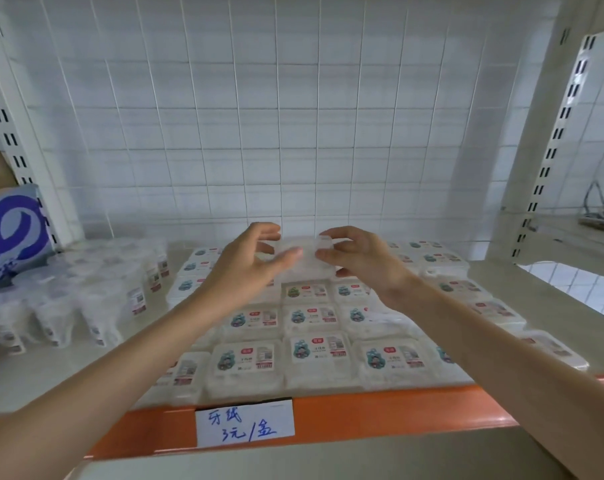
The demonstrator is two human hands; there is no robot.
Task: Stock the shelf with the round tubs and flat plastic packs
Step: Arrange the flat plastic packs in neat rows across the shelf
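Both hands are up over the middle of the cream shelf (522,289) with one clear flat plastic pack (305,256) between them, held in the air above the far rows. Its long axis runs left to right, pretty much level. It's blurry and see-through, so I can't tell which way its label faces. The left hand (248,265) has its thumb on the pack's left end with fingers curved over the top, and the right hand (357,261) pinches the right end with curled fingers. Below them are the flat labelled packs (311,351) already lying in neat rows, reaching the orange front strip (380,407) with its white handwritten price tag (245,424). The round clear plastic tubs (86,292) are bunched on the left, next to a blue and white box (9,230).
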